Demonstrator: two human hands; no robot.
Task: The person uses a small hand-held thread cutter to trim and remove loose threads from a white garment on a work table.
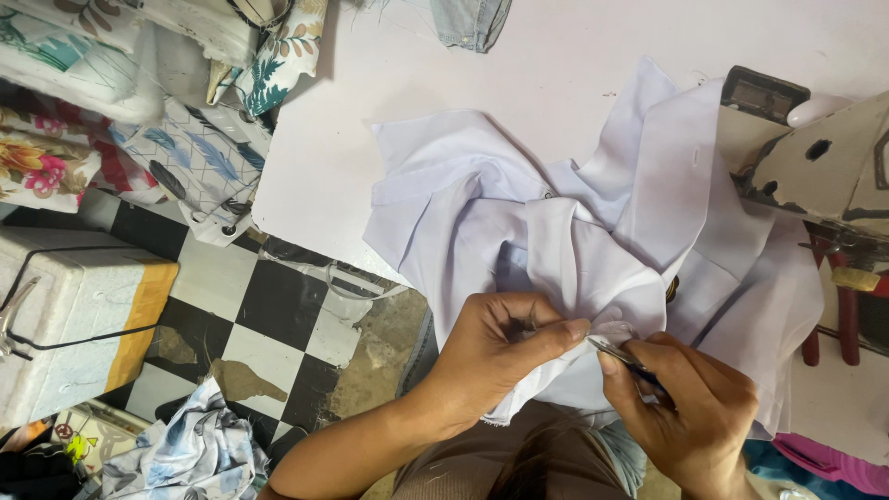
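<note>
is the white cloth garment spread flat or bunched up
Bunched up: the white cloth garment lies in crumpled folds on the white table, its edge pinched by the left hand.

- crumpled pale lavender-white cotton garment point(519, 222), plain, no print
- white flat table top point(370, 93)
- black-and-white checkered tile floor point(269, 324), brown worn patches
- white foam box point(65, 324) with orange-yellow side band
- stacked fabric pieces point(176, 153): white with blue-grey feather print
- folded floral cloth point(37, 171): pink, yellow, red flowers
- grey-blue flowered rag point(194, 454)
- beige-grey metal sewing machine head point(824, 167)
- red-handled pliers point(847, 315)
</note>
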